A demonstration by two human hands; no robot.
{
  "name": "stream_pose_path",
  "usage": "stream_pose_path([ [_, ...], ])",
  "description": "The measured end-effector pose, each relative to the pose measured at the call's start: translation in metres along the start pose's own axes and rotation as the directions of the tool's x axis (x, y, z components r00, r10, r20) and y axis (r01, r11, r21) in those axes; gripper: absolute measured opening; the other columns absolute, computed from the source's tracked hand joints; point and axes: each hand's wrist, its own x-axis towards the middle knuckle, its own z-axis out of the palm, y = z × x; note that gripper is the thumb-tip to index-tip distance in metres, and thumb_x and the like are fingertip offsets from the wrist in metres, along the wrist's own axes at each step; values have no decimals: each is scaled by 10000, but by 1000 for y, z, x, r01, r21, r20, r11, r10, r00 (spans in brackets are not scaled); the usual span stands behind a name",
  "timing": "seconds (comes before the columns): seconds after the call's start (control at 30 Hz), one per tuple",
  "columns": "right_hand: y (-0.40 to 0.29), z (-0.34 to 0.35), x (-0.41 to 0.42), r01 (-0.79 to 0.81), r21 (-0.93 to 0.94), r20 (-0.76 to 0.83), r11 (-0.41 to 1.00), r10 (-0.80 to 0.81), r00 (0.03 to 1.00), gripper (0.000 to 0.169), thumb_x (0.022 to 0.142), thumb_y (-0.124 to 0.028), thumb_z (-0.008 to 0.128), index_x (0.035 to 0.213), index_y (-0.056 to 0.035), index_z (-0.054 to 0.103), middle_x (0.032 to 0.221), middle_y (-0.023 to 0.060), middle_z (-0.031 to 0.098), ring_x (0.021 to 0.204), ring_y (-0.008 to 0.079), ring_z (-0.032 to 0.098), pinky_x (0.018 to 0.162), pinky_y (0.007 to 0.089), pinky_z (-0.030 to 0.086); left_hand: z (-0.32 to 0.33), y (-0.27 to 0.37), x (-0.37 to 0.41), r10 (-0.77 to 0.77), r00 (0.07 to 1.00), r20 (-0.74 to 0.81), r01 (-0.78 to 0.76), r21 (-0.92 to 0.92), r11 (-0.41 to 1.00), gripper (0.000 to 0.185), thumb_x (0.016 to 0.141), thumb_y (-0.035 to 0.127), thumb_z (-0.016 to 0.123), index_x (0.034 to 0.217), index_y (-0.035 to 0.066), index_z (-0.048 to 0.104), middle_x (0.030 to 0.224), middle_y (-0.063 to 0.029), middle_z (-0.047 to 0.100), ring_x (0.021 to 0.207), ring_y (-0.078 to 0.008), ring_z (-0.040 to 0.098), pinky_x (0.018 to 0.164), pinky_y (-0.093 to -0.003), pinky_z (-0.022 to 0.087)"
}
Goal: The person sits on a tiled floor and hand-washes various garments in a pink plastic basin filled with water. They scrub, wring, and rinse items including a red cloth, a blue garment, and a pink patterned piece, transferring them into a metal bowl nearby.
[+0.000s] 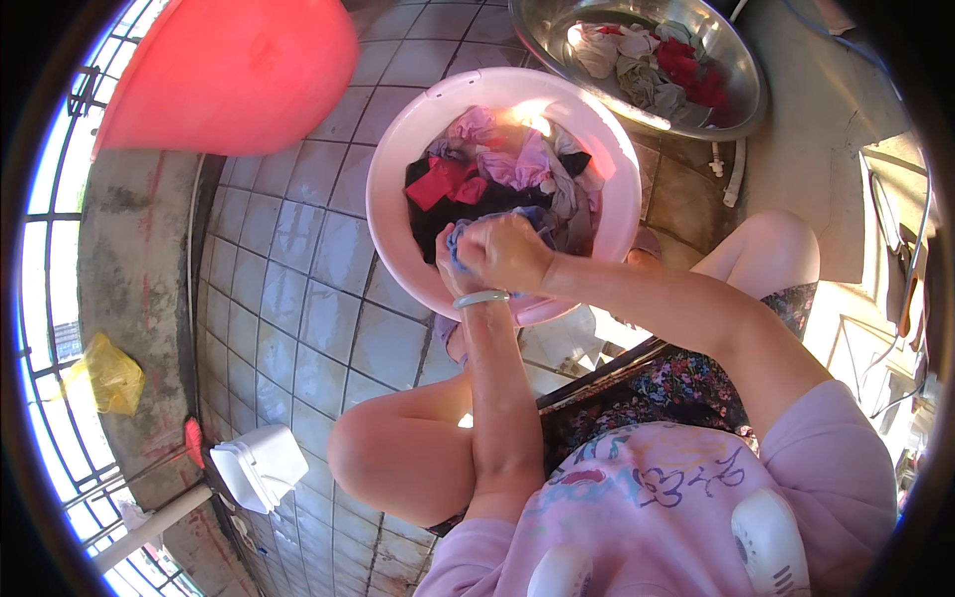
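Observation:
Both my hands are over the near part of a pink plastic basin (388, 246) between my knees. My right hand (515, 254) is clenched on a blue cloth (455, 245). Pressed up against it, my left hand (451, 269) holds the same cloth; a pale bangle (481, 299) circles that wrist. Part of the blue cloth lies beyond my right hand, over other laundry. Around it in the basin are a red cloth (444, 184), a lilac garment (528, 160), a grey cloth (571, 195) and black fabric (507, 198). My fingers hide much of the blue cloth.
A metal basin (753, 97) with several wet clothes (649, 67) stands at the far right. A large red plastic tub (246, 74) is at the upper left. On the left are a white plastic container (257, 466), a yellow plastic bag (112, 377) and a barred window (52, 283).

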Motion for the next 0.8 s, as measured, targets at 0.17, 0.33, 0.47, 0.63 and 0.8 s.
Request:
stream_pose_path([
  [0.17,54,-25,69,-227,189,-175,955,260,950,292,816,-268,547,681,-10,569,631,190,563,603,362,570,564,424,435,86,41,-10,-164,982,94,177,-155,972,207,877,257,495,940,74,569,944,-57,607,938,-207,569,850,-377,458],
  [0.33,7,-7,17,-107,99,9,989,107,994,303,853,-317,532,804,-19,559,631,189,553,611,358,576,549,414,437,12,23,13,-388,922,3,372,-289,882,376,871,448,516,966,89,573,938,-38,614,906,-207,575,852,-384,436],
  [0.47,5,88,-25,-353,-463,-425,813,146,893,369,873,-337,498,704,-14,562,617,193,551,599,376,559,537,432,444,-67,-27,40,-347,593,727,743,-327,584,362,897,446,466,921,98,564,868,-40,615,743,-195,557,690,-376,480],
  [0.63,109,10,4,-247,-285,282,926,327,902,423,886,-323,467,648,13,564,645,252,522,668,392,565,588,405,441,9,-45,-12,-324,922,-213,323,-41,946,211,842,241,551,930,49,568,869,-56,617,827,-240,612,758,-355,502],
  [0.8,114,0,-6,-670,115,485,733,548,682,479,846,-397,515,1117,-4,555,915,190,634,890,274,607,778,363,450,19,-39,-9,-96,971,-219,239,877,416,404,776,225,609,1023,-74,496,1000,-232,563,873,-328,596,771,-391,486],
])
